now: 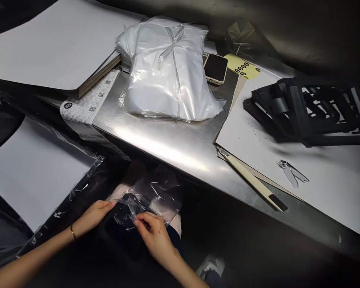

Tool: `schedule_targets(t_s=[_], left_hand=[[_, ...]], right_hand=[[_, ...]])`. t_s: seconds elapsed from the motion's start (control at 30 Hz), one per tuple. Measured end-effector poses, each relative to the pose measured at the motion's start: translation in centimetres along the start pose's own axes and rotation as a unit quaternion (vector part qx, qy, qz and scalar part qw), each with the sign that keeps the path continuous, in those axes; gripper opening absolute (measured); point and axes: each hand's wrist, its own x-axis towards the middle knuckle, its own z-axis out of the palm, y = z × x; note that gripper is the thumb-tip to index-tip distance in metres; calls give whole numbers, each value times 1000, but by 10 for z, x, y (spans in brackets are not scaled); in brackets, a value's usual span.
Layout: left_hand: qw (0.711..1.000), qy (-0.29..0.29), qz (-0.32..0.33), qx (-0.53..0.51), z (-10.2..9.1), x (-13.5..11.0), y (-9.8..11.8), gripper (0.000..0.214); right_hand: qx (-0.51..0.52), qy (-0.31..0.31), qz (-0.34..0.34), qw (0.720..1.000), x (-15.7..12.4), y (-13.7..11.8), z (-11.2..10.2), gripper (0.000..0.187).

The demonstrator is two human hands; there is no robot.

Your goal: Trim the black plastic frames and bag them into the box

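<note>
Below the metal table's front edge, both my hands work on a clear plastic bag (156, 196) with something dark inside it, held over my lap. My left hand (91, 216) lies at the bag's left side, fingers stretched toward it and touching the film. My right hand (154, 234) pinches the crinkled plastic near the bag's lower middle. What the dark item is cannot be made out.
On the steel table (174, 144) lie a white bagged bundle (168, 68), a phone (215, 68), a yellow sticker sheet (243, 67), a black folded rack (309, 110), small clippers (291, 171), a cream ruler-like tool (255, 182), white boards (57, 44) and a printed sheet (90, 98).
</note>
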Motion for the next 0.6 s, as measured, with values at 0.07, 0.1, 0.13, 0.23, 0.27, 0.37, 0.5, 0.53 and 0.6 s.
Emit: schedule_targets(t_s=[0.07,0.1,0.13,0.23,0.27,0.37,0.5,0.53,0.6], left_hand=[[1000,-12,-23,-12,-1,0,2,40],[999,-13,-28,-17,-1,-1,5,41],[999,-12,-28,-23,-1,-3,11,41],[998,-16,-15,-54,-4,-17,38,41],[997,-24,-11,-71,-5,-24,48,41],[984,-110,-25,-136,-9,-46,69,37],[934,-228,-99,-258,-7,-41,67,69],[924,-226,-112,-289,-4,-32,63,75],[908,-208,-129,-341,5,-10,55,71]], right_hand=[[-6,1,3,1000,4,3,-7,17],[-9,5,2,1000,6,4,-11,17],[-12,13,-1,1000,8,4,-17,18],[-18,45,-22,999,16,-1,-37,19],[-17,55,-33,998,17,-5,-44,19],[-4,56,-76,996,16,-24,-62,20],[11,-10,-124,992,4,-47,-61,19],[14,-26,-129,991,1,-49,-55,18],[26,-41,-126,991,-2,-48,-39,17]])
